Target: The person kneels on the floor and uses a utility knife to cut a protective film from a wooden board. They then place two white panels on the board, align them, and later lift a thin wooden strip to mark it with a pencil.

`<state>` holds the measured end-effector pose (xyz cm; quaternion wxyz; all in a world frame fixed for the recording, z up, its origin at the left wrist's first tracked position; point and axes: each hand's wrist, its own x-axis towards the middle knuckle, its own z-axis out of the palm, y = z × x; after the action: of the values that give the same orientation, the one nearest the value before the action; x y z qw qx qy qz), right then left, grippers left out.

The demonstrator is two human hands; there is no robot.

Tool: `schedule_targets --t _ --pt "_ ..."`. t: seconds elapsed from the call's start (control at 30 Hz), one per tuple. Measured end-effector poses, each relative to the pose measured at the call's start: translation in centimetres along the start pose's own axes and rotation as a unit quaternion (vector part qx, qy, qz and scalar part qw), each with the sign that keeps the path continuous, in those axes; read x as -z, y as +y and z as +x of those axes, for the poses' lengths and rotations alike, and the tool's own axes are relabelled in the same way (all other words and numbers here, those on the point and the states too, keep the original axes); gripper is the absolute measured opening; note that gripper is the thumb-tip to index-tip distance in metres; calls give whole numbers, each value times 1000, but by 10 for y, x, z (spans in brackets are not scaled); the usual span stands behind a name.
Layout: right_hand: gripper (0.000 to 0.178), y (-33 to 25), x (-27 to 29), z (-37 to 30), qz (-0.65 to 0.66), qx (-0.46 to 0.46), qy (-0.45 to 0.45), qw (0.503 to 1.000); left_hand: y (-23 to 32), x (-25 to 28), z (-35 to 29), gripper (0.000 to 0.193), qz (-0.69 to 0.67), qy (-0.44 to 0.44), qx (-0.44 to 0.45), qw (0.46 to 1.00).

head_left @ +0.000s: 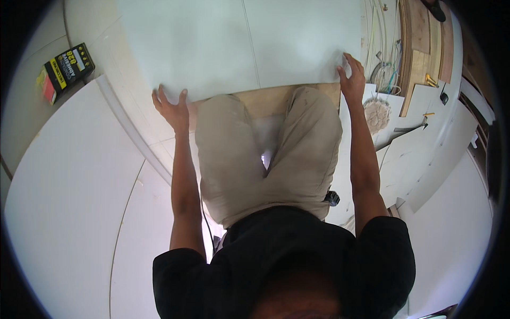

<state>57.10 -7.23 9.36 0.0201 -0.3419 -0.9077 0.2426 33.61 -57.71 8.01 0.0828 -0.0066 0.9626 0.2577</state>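
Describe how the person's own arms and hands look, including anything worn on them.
The left hand and right hand are bare, with no gloves or wristwatch to be seen. The left sleeve and right sleeve are short and black, without visible markings.

Room over wht panel (pixel 196 45), but knees (pixel 226 109) block near edge & cables (pixel 381 69) prob. crowd R side.
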Motion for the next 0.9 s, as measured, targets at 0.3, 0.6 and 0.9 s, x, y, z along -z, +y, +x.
schedule_targets --t 0.3,0.6,0.9 --pt "33 33 31 -155 148 -124 -59 979 -96 6 -97 80 -30 40 89 995" --pt "40 110 21 -278 47 -135 -115 983 -90 29 -105 31 21 35 -30 999" --pt "33 3 16 -84 189 -23 -17 982 102 -11 26 43 -99 -8 -269 958"
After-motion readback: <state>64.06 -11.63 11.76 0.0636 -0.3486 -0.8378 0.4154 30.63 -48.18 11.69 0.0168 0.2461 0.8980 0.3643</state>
